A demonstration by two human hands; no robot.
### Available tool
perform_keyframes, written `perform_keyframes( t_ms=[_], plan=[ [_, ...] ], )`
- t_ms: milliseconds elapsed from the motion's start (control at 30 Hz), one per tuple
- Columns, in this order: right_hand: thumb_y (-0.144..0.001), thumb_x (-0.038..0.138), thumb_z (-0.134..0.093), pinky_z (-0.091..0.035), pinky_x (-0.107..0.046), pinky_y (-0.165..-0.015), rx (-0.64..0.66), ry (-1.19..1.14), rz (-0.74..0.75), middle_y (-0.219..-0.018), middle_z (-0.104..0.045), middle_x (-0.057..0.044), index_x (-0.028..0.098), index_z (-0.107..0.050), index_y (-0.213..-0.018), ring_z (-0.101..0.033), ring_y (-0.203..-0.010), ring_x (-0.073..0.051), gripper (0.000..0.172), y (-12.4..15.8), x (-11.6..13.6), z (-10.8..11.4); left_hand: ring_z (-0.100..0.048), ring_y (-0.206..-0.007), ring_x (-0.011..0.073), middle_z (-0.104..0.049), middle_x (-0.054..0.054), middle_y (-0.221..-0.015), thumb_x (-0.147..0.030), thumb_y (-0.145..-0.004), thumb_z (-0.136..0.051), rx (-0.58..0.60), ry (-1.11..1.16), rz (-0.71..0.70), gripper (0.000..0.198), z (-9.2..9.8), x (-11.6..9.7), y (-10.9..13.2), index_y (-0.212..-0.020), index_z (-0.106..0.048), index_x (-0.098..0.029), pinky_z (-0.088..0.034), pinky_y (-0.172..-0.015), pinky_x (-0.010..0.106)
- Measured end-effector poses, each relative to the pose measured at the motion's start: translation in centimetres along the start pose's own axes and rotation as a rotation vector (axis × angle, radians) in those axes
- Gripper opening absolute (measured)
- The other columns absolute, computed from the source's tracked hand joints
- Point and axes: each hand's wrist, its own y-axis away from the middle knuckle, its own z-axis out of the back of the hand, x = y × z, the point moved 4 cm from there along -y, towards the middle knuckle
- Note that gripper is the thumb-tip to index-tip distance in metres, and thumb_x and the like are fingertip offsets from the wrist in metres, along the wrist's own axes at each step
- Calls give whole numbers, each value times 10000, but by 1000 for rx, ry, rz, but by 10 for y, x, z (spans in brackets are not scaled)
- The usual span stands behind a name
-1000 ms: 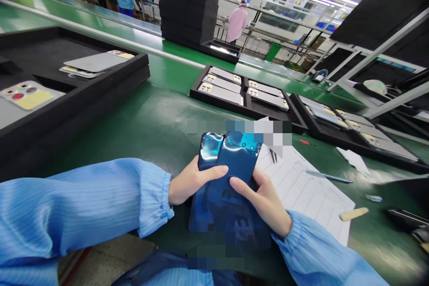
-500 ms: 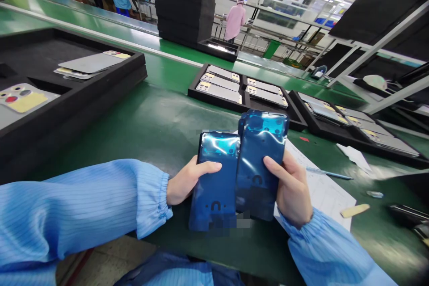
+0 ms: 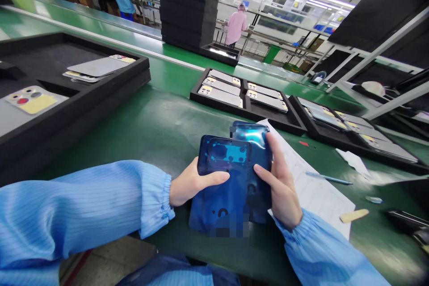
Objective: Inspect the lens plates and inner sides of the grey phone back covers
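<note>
My left hand [image 3: 197,183] is closed around the left side of several dark blue, phone-shaped adhesive film sheets [image 3: 231,187], thumb lying across the top one. Bright blue patches with round camera cut-outs show near their upper end. My right hand [image 3: 283,183] grips a second glossy stack of the same blue sheets [image 3: 260,156], its thumb on the front and fingers along the right edge. The left stack overlaps the front of the right one. Both are tilted up above the green table; the fingers behind the sheets are hidden.
Black foam trays with grey phone back panels stand left [image 3: 110,94], ahead [image 3: 248,114] and right [image 3: 338,136]. Beneath my right hand lies printed paper [image 3: 311,192] with a pen [image 3: 328,178]. Foam trays are stacked tall [image 3: 187,9] behind. Co-workers stand in the background.
A sheet on top has shifted from the right stack onto the left one. The right stack has moved left and slightly behind the left stack, and the right fingers have moved up its edge.
</note>
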Motion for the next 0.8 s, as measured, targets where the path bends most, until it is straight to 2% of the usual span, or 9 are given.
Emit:
perform_keyframes(
  t_ms=[100,167,267,400,533,633,800],
  plan=[
    [-803,272,-530,-277,-430,-1039,44,-128,-123,-1250,-535,23,290,-548,-1150,-396,-1222,-243,348,6,-13,-4,-588,-968,218,-659,26,-1004,-254,-694,-662,-7,-7,-2,313,0,0,-1,-995,-590,-201,-472,-831,318],
    [-794,268,-543,-338,-420,-999,52,-172,-190,-1142,-619,12,284,-614,-1070,-476,-1155,-253,285,10,-18,-6,-589,-962,214,-662,22,-990,-260,-690,-666,-15,-14,10,310,1,1,-1,-985,-593,-203,-471,-834,318],
    [-794,294,-537,-395,-391,-945,68,-173,-206,-1064,-662,9,288,-635,-1042,-522,-1100,-259,267,14,-14,-10,-595,-937,199,-666,12,-961,-280,-679,-677,-36,-46,34,314,3,3,-1,-973,-592,-210,-476,-820,303],
    [-777,423,-530,-477,-386,-822,101,-127,-154,-998,-684,-32,229,-663,-998,-592,-971,-283,323,15,-1,-17,-591,-939,192,-659,13,-986,-299,-669,-682,-42,-114,26,338,3,2,-3,-982,-588,-214,-468,-817,292],
    [-676,342,-676,-513,-340,-742,101,-51,-125,-914,-700,-19,232,-683,-917,-629,-858,-254,265,15,1,-20,-589,-948,184,-660,10,-996,-297,-691,-663,23,-117,15,316,-1,0,-3,-990,-598,-219,-465,-790,267],
    [-700,311,-662,-515,-303,-714,104,-27,-94,-881,-704,-8,244,-687,-879,-636,-826,-224,192,15,-1,-20,-598,-923,166,-672,0,-959,-282,-701,-657,49,-70,18,288,-3,-2,-3,-979,-612,-225,-465,-774,242],
    [-736,303,-628,-520,-280,-685,86,-70,-126,-927,-698,-8,241,-671,-917,-635,-852,-220,196,15,-4,-17,-636,-779,192,-693,50,-849,-330,-752,-573,43,149,186,288,-2,6,-3,-983,-630,-166,-487,-746,316]
  ],
)
